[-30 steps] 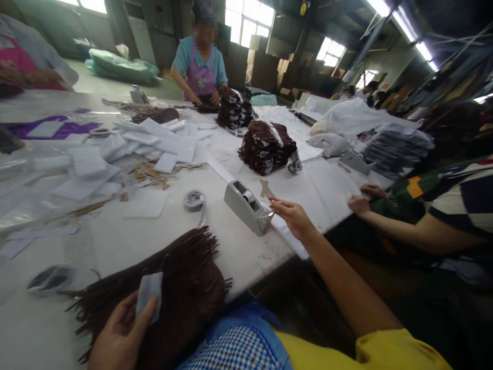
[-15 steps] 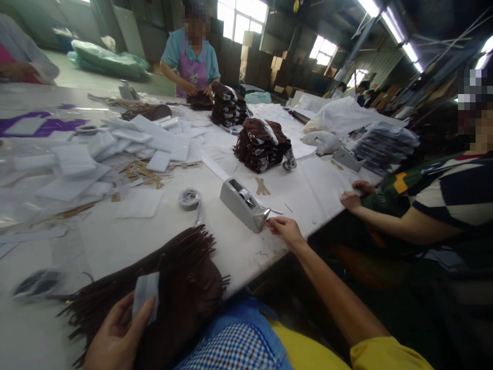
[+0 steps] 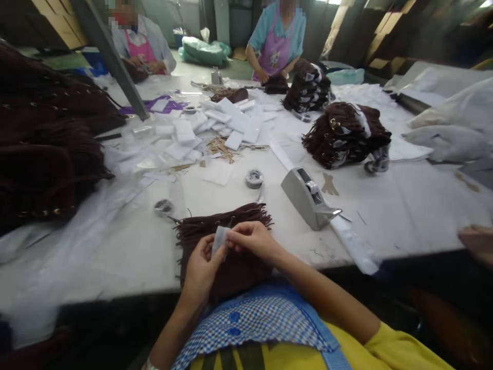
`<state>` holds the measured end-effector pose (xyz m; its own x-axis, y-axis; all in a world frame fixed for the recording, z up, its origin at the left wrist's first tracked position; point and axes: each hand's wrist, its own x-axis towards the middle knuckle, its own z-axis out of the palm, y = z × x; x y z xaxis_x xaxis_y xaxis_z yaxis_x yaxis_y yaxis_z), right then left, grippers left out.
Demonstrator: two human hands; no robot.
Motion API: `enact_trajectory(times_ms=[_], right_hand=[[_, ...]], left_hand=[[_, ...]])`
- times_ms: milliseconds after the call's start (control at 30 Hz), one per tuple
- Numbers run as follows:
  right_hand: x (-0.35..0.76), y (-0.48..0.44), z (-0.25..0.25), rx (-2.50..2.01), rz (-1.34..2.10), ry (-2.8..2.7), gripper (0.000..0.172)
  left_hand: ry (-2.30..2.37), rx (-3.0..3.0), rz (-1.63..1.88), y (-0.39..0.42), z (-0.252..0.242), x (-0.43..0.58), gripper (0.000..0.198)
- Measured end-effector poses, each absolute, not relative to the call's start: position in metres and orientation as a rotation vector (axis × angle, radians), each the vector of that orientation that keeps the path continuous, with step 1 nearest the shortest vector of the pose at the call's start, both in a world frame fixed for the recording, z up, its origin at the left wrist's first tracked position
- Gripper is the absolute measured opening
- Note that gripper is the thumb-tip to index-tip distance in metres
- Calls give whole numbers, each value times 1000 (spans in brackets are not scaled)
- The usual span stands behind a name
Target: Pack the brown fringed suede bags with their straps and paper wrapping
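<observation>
My left hand [image 3: 200, 259] is closed on a small folded piece of white foam wrap [image 3: 219, 240], thumb on its near side. My right hand [image 3: 250, 239] pinches at the right edge of that wrap; whatever its fingertips hold is too small to make out. Beneath both hands lies a dark brown fringed bag [image 3: 234, 275], flat at the table's front edge. To its right stands a grey tape dispenser [image 3: 304, 198], its cutter facing right. Behind the bag are a coiled strap in clear wrap [image 3: 254, 178] and another wrapped coil [image 3: 164, 206] at its left.
Stacked brown fringed bags [image 3: 346, 134] stand at the back right, with a larger heap [image 3: 46, 128] at the left. White foam sheets [image 3: 231, 118] lie mid-table. A slanted metal post [image 3: 111, 56] rises at left. Two co-workers stand across the table; another person's hand [image 3: 477, 239] shows at right.
My right hand has left the tape dispenser's cutter and come to the foam wrap in my left hand, over the bag. The view has swung to the left.
</observation>
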<state>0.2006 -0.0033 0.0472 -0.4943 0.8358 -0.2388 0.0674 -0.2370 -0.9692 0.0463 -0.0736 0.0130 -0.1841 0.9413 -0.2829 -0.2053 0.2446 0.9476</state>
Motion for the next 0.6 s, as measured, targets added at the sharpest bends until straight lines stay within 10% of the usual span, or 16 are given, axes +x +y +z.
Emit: enact_trajectory(times_ms=[600], right_hand=[[193,14,47,-1498,1646,-1818,42]], left_hand=[[1309,778,1241,-82,9,44,44]])
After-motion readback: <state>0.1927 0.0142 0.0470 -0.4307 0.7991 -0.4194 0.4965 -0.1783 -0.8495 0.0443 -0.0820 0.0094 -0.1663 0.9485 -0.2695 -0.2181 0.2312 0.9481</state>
